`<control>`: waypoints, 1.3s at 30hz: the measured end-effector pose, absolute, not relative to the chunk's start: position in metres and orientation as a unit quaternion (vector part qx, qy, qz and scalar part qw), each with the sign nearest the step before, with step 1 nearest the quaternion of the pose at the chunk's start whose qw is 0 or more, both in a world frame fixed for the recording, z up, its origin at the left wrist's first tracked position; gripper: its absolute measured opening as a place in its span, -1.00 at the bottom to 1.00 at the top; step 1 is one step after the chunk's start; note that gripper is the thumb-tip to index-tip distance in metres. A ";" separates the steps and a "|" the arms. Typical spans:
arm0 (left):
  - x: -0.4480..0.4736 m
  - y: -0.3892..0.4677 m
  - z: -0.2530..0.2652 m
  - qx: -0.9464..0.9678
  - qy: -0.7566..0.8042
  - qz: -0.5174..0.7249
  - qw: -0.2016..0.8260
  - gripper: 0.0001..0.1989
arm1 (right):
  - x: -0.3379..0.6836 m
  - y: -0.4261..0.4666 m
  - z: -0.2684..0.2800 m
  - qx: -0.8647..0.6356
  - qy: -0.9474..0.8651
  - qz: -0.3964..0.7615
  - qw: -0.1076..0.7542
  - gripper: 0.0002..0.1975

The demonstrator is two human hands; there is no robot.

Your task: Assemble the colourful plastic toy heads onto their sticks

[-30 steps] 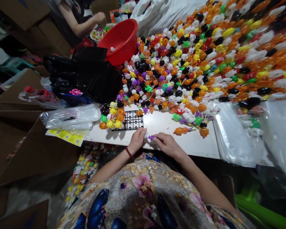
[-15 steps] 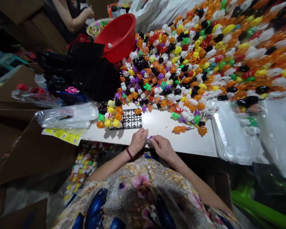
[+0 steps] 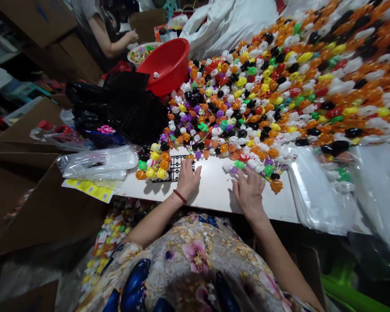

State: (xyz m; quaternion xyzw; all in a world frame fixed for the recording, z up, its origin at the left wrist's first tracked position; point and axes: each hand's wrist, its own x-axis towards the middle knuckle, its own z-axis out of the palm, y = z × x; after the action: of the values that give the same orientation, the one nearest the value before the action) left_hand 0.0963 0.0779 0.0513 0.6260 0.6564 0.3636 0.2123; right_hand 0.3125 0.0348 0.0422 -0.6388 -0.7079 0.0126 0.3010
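My left hand [image 3: 187, 178] lies over the right end of a black grid rack [image 3: 176, 169], fingers stretched forward and thumb apart. Its fingertips are close to a small orange figure [image 3: 189, 157]; whether they touch it I cannot tell. Yellow, orange, green and black figure-topped pieces [image 3: 156, 164] stand in the rack's left part. My right hand [image 3: 249, 190] rests with spread fingers at a small group of pieces on the white table [image 3: 211, 182]. Beside its fingertips are a green figure [image 3: 239, 164] and a white piece [image 3: 226, 166] with purple next to it.
A large heap of colourful figures [image 3: 247, 99] covers the back and right. A red basin [image 3: 169, 65], black bags [image 3: 126, 104] and clear plastic bags [image 3: 100, 161] lie left; more clear bags [image 3: 312, 186] lie right. Another person's arm [image 3: 108, 43] is behind the basin.
My hands, together at the table edge around a small white and purple piece, have parted. The left moved forward to the rack, the right rightward to the loose pieces, where a white piece now lies.
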 end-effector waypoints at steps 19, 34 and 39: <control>0.086 0.046 0.046 0.357 0.591 0.484 0.538 -0.77 | 0.155 0.187 0.067 -0.576 -0.801 0.097 0.131 -0.78; 0.095 0.050 0.061 0.248 0.469 0.514 0.674 -0.57 | 0.262 0.050 0.080 -0.507 -0.700 0.351 0.360 -0.74; 0.102 0.045 0.062 0.272 0.447 0.495 0.694 -0.53 | 0.273 0.031 0.086 -0.524 -0.684 0.339 0.377 -0.70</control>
State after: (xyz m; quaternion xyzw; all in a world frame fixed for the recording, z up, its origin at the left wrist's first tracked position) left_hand 0.1021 0.0450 0.0617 0.2718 0.4473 0.4950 0.6936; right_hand 0.2733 0.0310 0.0856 -0.5241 -0.6844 0.3386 0.3772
